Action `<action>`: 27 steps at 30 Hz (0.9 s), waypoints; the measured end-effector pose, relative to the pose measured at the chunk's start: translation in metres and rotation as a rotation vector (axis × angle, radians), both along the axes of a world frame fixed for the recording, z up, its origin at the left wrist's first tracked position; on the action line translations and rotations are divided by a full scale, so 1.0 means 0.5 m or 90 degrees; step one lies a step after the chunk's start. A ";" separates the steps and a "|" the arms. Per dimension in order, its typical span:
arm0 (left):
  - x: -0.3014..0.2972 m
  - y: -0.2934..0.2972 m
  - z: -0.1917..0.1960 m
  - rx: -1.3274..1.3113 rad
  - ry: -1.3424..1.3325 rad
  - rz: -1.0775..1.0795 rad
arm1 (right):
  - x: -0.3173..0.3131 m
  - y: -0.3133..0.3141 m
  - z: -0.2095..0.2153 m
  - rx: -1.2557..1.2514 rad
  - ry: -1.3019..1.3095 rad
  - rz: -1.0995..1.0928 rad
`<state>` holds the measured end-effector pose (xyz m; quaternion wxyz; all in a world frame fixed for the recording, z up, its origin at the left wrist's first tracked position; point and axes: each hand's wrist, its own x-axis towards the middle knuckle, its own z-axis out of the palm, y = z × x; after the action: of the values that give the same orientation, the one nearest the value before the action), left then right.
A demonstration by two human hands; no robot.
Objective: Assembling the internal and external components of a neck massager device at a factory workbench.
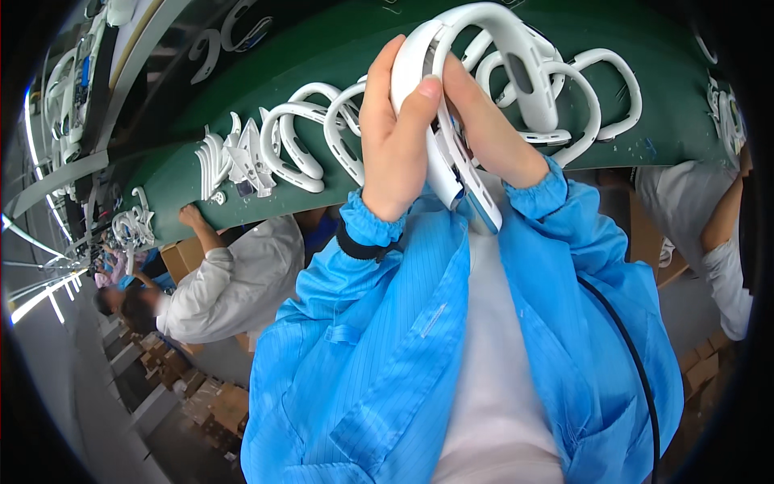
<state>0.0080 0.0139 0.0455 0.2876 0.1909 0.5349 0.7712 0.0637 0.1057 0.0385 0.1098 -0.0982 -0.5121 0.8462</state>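
The left hand (393,133) and the right hand (488,133) both grip one white curved plastic part (516,56), held above the green surface (347,48). More white curved parts (294,145) lie there (some overlapping). A co-worker in a grey sleeve (234,282) sits to the left.

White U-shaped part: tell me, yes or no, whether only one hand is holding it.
No, both hands, left and right, grip the white U-shaped part.

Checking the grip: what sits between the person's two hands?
In the head view, a white curved plastic band is pinched between the left hand and right hand, both touching it; no bare gap shows.
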 end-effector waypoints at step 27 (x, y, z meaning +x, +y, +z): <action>-0.039 -0.016 0.053 -0.028 -0.098 -0.351 | 0.043 -0.007 0.009 -0.081 -0.135 -0.129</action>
<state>-0.0115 0.0061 0.0719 0.5305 0.2639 0.4561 0.6640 0.0853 0.1021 0.0432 0.1336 -0.2446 -0.4535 0.8465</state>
